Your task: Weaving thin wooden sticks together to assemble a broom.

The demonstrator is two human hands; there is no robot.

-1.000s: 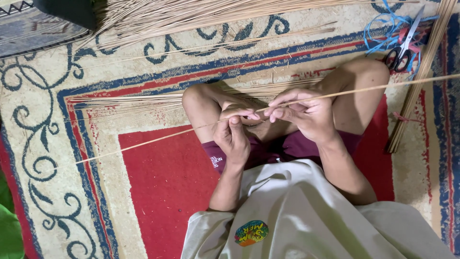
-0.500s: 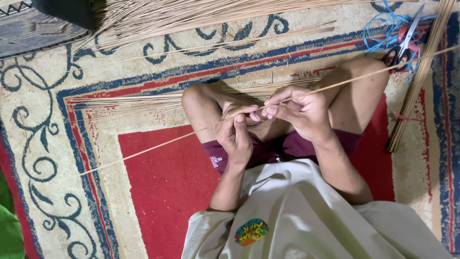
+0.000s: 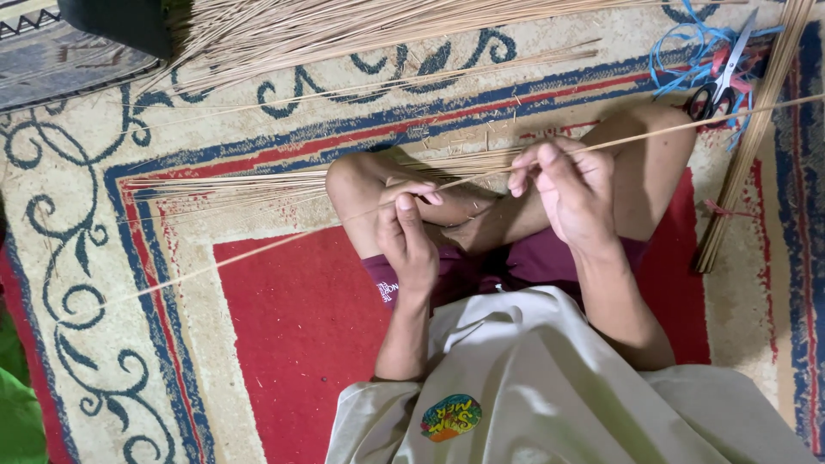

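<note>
Stick (image 3: 284, 241), thin and pale, pinched by both hands above the crossed legs (image 3: 481, 215). Left hand (image 3: 408, 228) clamps it between thumb and fingertips; right hand (image 3: 567, 185) nips it higher up with its fingertips. Long axis runs diagonal: low end over the patterned rug (image 3: 284, 344) at left, high end past the scissors (image 3: 718, 82) at upper right. Risk, as a guess: the long unsupported ends could flex and snap if either hand bends too hard, or the far tip could snag the blue string (image 3: 679, 51) or the bundle of sticks (image 3: 748, 146) nearby.
</note>
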